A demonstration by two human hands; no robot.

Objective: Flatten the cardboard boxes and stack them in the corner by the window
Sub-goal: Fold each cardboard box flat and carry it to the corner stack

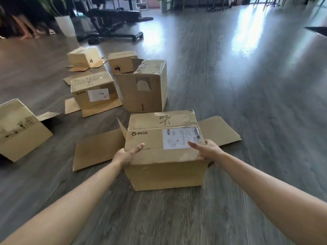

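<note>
Left hand [126, 154] and right hand [206, 149], each grip clasping opposite edges of the nearest cardboard box [164, 152] on the floor [247, 103]

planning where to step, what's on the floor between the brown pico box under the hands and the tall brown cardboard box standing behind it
In the head view, only a narrow strip of bare grey wood floor separates the near PICO box from the tall brown cardboard box.

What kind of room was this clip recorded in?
Probably a home gym or open living space: a black weight bench stands on the grey wood-plank floor near a plant in a white ribbed pot. Bright window glare falls across the floor, and brown cardboard boxes sit around.
</note>
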